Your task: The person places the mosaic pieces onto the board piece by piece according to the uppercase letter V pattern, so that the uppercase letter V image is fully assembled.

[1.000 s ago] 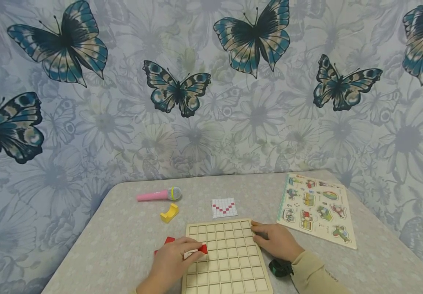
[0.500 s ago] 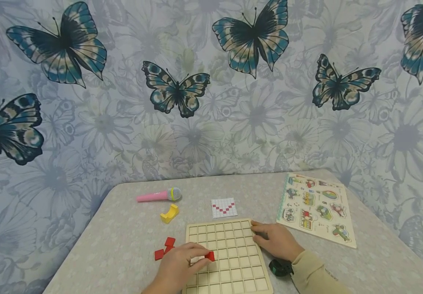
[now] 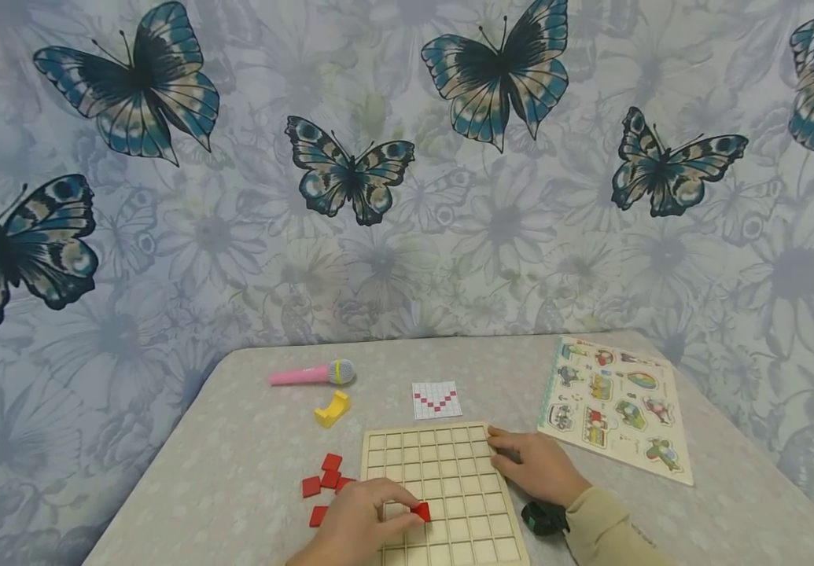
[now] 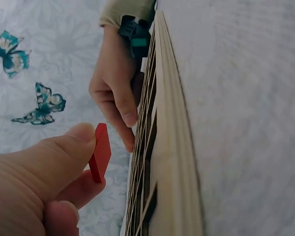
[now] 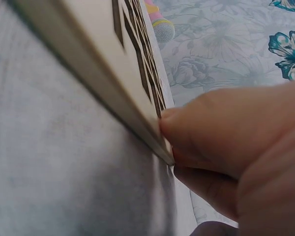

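In the head view my left hand (image 3: 367, 519) is over the lower left part of a wooden grid board (image 3: 395, 448). It pinches a red square tile (image 4: 102, 153) between thumb and fingertips. The left wrist view shows this tile standing on edge, apart from the board. My right hand (image 3: 541, 464) grips the board's upper right edge, its thumb (image 5: 179, 125) on the rim and a finger against the side. Several loose red tiles (image 3: 311, 487) lie on the table left of the board, some partly hidden behind my left hand.
Behind the board lies a white pattern card (image 3: 437, 387) with a red V of squares. A yellow curved piece (image 3: 333, 409) and a pink toy microphone (image 3: 311, 375) are at the back left. A picture puzzle board (image 3: 615, 405) lies on the right of the table (image 3: 208, 472).
My left hand has carried the red tile to the right and nearer the board's front. More loose red tiles now show beside it. The right hand keeps its place on the board.
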Motion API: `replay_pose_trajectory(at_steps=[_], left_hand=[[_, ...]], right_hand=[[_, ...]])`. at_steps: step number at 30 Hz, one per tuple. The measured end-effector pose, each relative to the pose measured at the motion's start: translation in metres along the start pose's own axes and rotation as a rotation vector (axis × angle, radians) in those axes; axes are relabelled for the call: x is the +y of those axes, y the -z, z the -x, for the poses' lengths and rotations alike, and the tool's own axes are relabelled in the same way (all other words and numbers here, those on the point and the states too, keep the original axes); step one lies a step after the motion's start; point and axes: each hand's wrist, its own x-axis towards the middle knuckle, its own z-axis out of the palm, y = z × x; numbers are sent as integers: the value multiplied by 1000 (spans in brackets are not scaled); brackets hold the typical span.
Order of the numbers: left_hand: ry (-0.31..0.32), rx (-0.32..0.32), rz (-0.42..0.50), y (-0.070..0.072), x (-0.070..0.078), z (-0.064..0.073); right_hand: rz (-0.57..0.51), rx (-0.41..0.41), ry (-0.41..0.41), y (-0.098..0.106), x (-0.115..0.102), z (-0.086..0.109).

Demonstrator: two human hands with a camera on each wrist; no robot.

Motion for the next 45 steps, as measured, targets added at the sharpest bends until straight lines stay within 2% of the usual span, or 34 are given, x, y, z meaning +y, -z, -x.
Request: replay_pose_trajectory(at_steps=[6, 12, 19, 25, 27, 32, 39, 45], left_hand=[[-26, -46, -13, -8, -1, 0], [-142, -57, -51, -14, 1, 2], [-160, -131, -59, -16, 4, 0], [-243, -128, -107, -18, 0, 0], [-285, -127, -149, -17, -2, 0], [-337, -131, -202, -13, -4, 1], [-361, -121, -205, -17, -6, -1], [-354, -71, -219, -20, -7, -3]], right_hand=[[-29, 8, 6, 1, 0, 0], [-20, 0, 5, -2, 0, -2], [-17, 12, 0, -1, -1, -2], [-12, 7, -6, -1, -1, -1], [-16, 4, -2, -2, -2, -2], [-22, -1, 10, -3, -5, -4], [-22, 3, -13, -3, -4, -3], [-21, 10, -21, -2, -3, -1]])
